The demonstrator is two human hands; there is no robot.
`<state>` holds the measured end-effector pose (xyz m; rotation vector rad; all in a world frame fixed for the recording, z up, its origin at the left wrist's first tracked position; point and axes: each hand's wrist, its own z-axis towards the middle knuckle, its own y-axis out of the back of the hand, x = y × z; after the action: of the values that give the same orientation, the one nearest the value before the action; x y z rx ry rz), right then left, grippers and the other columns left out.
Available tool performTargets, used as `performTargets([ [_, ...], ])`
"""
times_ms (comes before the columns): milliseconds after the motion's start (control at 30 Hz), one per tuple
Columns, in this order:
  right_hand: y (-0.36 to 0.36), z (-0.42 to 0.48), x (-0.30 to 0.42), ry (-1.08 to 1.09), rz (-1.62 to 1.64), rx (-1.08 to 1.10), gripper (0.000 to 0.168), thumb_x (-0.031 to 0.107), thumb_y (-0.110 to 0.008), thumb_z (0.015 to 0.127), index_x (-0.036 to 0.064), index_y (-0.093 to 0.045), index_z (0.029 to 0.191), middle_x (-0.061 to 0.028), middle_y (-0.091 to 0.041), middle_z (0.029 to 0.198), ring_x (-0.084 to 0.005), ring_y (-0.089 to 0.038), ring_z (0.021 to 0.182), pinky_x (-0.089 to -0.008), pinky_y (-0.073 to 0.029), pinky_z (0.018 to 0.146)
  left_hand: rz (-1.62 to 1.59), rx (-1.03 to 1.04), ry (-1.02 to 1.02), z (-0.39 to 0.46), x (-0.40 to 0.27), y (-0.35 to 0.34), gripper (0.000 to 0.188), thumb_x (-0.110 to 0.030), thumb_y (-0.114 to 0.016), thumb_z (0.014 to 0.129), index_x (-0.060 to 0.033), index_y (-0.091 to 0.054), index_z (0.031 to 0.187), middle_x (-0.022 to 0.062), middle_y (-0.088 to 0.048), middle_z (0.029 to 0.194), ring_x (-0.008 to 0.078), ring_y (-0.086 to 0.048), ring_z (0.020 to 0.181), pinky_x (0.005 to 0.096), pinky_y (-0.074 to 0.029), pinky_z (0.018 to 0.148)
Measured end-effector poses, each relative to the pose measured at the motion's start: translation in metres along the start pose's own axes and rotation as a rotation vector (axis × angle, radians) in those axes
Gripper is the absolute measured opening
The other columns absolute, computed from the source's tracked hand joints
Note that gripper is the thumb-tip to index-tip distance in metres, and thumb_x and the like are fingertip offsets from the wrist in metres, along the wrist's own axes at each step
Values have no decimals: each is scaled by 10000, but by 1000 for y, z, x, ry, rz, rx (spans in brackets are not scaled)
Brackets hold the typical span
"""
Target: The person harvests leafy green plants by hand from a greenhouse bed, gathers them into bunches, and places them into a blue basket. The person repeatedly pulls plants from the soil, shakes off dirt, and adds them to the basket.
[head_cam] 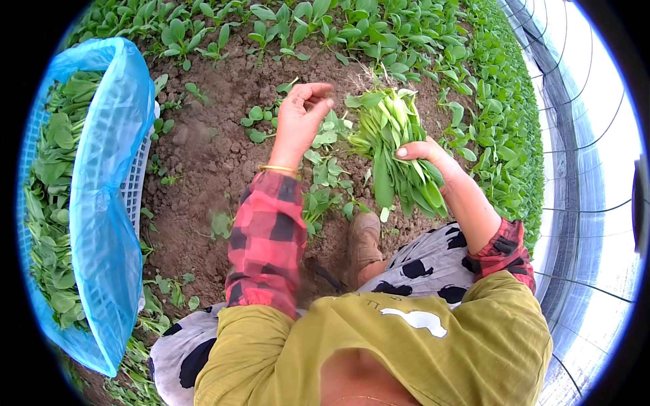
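My right hand (pixel 426 155) is closed around a thick bunch of leafy greens (pixel 393 132), with its thumb across the stems. The bunch's pale stems and thin roots point away from me, and its leaves hang toward my boot. Left of the bunch, my left hand (pixel 304 109) is raised over the soil with its fingers curled and thumb near the fingertips, slightly blurred; whether something small is between them I cannot tell. Pulled leaves (pixel 325 167) lie on the soil between my forearms.
At the far left stands a plastic crate (pixel 133 185) lined with a blue plastic bag (pixel 109 203) and filled with greens (pixel 56 177). Growing greens (pixel 386 35) cover the bed ahead and to the right. A film greenhouse wall (pixel 584 167) curves along the right. My brown boot (pixel 364 243) rests on soil.
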<state>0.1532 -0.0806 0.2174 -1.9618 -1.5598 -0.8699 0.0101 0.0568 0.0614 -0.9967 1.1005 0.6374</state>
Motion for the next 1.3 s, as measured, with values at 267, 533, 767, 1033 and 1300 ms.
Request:
performTargets([
  [267, 9, 21, 4, 70, -428, -51, 475, 163, -703, 651, -13, -589, 1077, -91, -643, 931, -166, -611, 828, -308, -490, 758, 152, -92, -33, 0, 5, 1, 83, -22, -612, 818, -19, -663, 883, -32, -590, 757, 33, -478, 667, 187, -407, 623],
  [533, 7, 33, 9, 304, -1043, -362, 665, 256, -746, 544, -27, -542, 1110, -159, -658, 890, -284, -643, 804, -377, -491, 785, 614, -60, -324, -8, -41, -10, 525, -419, -785, 641, -82, -656, 1022, 84, -485, 1055, 265, -420, 1075, 405, -334, 944],
  [767, -6, 31, 15, 139, -1365, -403, 868, 343, -728, 518, -32, -434, 1244, -232, -641, 903, -372, -627, 871, -409, -487, 793, 911, -18, -420, -3, -28, -19, 143, -218, -691, 743, -89, -703, 804, 10, -549, 684, 206, -543, 737, 374, -365, 789],
  [1033, 1, 27, 15, 189, -1400, -415, 886, 324, -720, 530, -10, -403, 1287, -239, -640, 900, -378, -626, 870, -420, -488, 782, 314, 72, -21, 4, -25, 18, 442, -321, -767, 694, -37, -666, 1018, 103, -609, 985, 246, -562, 967, 380, -435, 865],
  [1300, 6, 37, 0, 374, -1548, -399, 886, 290, -735, 547, 3, -379, 1306, -224, -625, 927, -354, -624, 870, -408, -505, 770, 120, -276, 81, 7, -2, 25, 144, -109, -654, 832, -23, -647, 947, -19, -579, 794, 77, -533, 683, 215, -447, 625],
])
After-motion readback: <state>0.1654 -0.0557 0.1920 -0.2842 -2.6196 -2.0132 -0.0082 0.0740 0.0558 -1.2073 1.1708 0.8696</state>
